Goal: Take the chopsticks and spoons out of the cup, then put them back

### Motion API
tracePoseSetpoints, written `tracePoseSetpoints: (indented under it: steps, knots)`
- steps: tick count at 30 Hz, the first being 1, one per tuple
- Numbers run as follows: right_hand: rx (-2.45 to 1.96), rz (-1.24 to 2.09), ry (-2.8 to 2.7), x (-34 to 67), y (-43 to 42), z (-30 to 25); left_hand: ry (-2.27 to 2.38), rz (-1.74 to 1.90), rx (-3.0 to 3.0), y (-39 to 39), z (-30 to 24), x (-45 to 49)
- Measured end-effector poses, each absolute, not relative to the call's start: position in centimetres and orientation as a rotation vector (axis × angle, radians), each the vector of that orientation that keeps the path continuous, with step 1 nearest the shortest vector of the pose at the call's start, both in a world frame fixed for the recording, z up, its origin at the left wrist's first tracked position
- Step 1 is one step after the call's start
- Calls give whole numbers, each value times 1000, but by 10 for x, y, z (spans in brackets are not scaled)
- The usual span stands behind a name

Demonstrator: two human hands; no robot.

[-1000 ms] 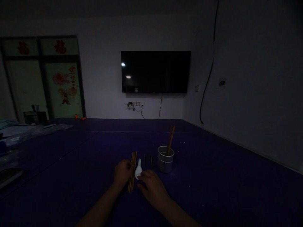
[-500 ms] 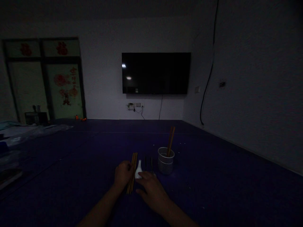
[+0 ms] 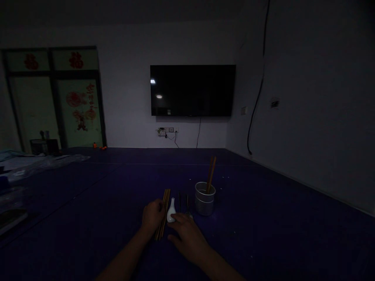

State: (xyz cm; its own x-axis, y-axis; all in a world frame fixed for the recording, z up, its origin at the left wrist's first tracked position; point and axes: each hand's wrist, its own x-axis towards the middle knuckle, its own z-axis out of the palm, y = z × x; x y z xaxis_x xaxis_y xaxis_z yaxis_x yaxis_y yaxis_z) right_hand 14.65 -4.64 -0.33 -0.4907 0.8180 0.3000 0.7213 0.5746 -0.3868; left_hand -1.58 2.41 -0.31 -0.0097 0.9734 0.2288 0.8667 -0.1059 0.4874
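Note:
Several wooden chopsticks [image 3: 163, 224] lie side by side on the dark blue surface, pointing away from me. My left hand [image 3: 152, 215] is curled against their left side, fingers closed at the sticks; its fingertips are partly hidden. Just right of them lies a white soup spoon [image 3: 171, 214], its handle pointing away. My right hand [image 3: 187, 235] rests its fingertips at the spoon's bowl, thumb held apart. Past that hand lie a thin dark utensil [image 3: 179, 201] and a metal spoon [image 3: 188, 203], its lower part partly covered. A perforated metal cup [image 3: 204, 203] holds upright wooden chopsticks [image 3: 212, 171].
The blue surface [image 3: 117, 187] runs back to a white wall with a television [image 3: 193, 91]. Clear plastic wrap [image 3: 49, 164] lies at the far left. A black cable [image 3: 255, 105] hangs on the right wall. Small white specks dot the surface.
The near ends of the lying chopsticks have shifted slightly left and spread a little. Both hands remain almost in the same place.

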Motion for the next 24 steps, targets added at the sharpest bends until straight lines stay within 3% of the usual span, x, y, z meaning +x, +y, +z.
tracePoseSetpoints:
  steps: [24]
  knots:
    - [-1231,299,-2356,146,-49,1,2013,736,2045,25,-5,-19]
